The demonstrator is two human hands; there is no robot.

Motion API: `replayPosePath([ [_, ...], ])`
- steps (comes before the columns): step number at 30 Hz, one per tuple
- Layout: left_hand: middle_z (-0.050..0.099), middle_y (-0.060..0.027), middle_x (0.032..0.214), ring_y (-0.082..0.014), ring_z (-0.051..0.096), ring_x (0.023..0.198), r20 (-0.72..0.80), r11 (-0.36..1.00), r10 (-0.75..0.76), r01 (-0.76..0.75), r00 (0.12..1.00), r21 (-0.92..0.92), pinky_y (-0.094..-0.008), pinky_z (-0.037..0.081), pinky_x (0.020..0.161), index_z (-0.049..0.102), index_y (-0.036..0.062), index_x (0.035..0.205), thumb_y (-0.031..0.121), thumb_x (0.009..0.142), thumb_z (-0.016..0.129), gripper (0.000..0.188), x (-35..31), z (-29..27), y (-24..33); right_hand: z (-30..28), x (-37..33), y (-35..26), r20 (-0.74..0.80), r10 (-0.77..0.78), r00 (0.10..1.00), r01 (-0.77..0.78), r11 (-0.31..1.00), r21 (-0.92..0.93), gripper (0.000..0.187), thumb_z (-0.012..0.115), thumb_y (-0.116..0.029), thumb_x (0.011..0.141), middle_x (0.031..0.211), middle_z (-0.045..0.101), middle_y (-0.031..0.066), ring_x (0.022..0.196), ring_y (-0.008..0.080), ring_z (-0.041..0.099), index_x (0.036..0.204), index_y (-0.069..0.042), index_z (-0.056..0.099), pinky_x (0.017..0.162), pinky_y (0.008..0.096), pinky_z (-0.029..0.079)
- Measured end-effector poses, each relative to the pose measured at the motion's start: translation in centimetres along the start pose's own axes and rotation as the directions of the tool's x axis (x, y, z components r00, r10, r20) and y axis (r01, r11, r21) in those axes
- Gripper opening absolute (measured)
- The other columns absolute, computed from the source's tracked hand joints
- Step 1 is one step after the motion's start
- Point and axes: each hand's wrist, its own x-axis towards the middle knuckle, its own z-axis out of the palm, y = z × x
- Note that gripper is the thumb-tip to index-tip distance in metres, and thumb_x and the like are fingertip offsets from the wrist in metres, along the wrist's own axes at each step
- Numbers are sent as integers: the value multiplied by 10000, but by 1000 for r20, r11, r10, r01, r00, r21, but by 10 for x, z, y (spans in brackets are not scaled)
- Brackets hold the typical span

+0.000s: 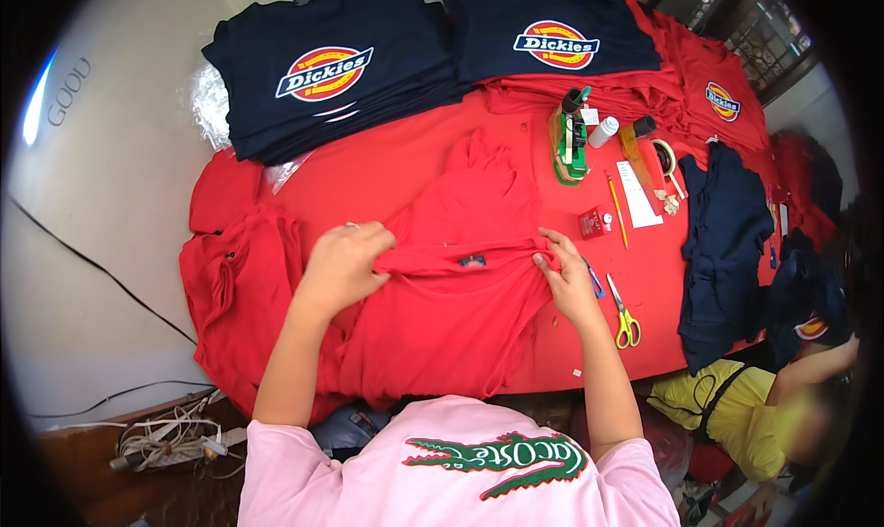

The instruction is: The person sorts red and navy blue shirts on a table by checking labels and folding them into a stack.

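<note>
A red T-shirt [442, 320] lies spread on the red-covered table in front of me, its neckline stretched between both hands. My left hand [343, 262] pinches the collar at one side, fingers closed on the cloth. At the other side my right hand [566, 274] grips the collar between thumb and fingers. A small dark label [472, 262] shows at the neckline's middle. The shirt's far part lies rumpled beyond the collar. Just right of my right hand are a blue-handled tool [597, 283], partly hidden, and yellow-handled scissors [626, 320].
Stacked navy T-shirts [368, 85] lie at the back. Red shirts [239, 288] are heaped at left. A green tape dispenser [569, 145], a yellow pencil [617, 209], a small red box [594, 221] and navy garments [723, 251] lie to the right. Another person in yellow [737, 416] is at lower right.
</note>
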Motion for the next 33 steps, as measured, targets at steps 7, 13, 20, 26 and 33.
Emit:
replayPosePath([
  [7,715,-122,998,-344,692,1003,36,987,-153,151,988,58,-441,556,908,703,64,991,101,731,785,275,53,16,-54,-13,99,12,59,51,997,-60,983,172,369,781,-200,939,1398,626,160,1331,319,586,1201,52,716,1134,386,451],
  [13,651,-160,1386,-350,580,1347,415,971,-225,168,882,171,-493,434,1165,623,89,1389,106,760,781,649,78,98,-90,21,123,58,146,64,987,-66,998,3,356,808,-241,901,1316,631,177,1280,343,594,1060,68,732,1090,396,477],
  [20,148,-110,1782,-362,131,1643,406,996,-40,67,913,-53,-595,150,1318,144,214,1713,182,670,916,1298,96,61,-20,21,82,2,-78,-131,988,136,989,61,303,832,-134,874,1136,634,161,1062,288,647,985,76,644,953,368,516],
  [26,592,-125,1498,-303,419,1535,409,952,303,-262,861,-156,-661,126,1305,527,162,1508,249,636,943,970,96,53,9,-16,14,-89,98,-293,951,252,919,304,313,891,-76,805,971,678,108,904,238,671,964,20,640,853,346,539],
  [33,773,-87,994,-273,659,1284,485,912,208,-348,849,218,-656,139,1306,747,109,944,226,700,819,280,36,11,30,-62,-61,-123,166,-321,933,183,816,548,335,930,19,727,934,661,48,873,158,631,911,0,650,798,311,518],
])
